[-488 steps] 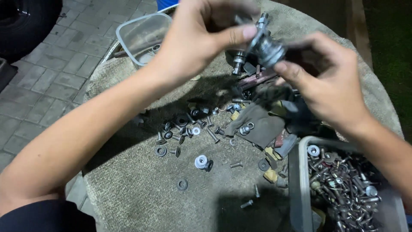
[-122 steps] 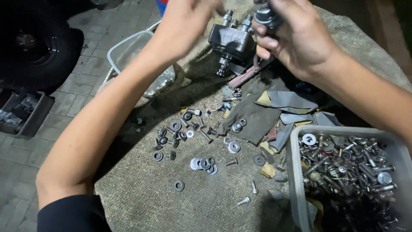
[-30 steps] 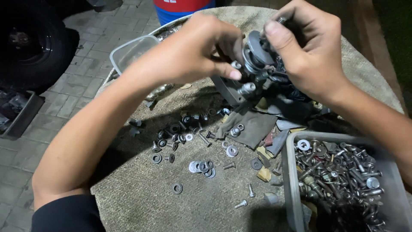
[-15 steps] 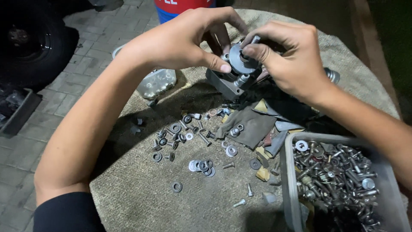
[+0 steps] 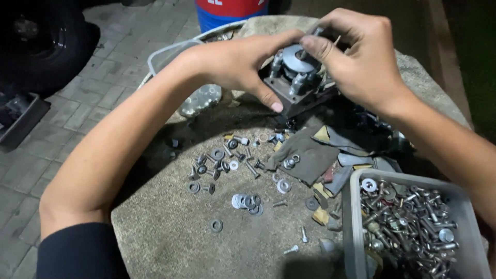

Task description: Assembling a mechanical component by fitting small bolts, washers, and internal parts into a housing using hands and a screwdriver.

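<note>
The metal block (image 5: 302, 85) sits between my hands, left hand (image 5: 243, 62) gripping its side, right hand (image 5: 356, 57) pinching the washer (image 5: 295, 56) on top.

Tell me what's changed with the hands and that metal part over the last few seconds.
The dark metal block with studs came down from mid-air to rest on the cloth-covered table. The left hand steadies it; the right hand presses a large silver washer on top. The scattered washers and bolts and the grey bin of screws stayed put.
</note>
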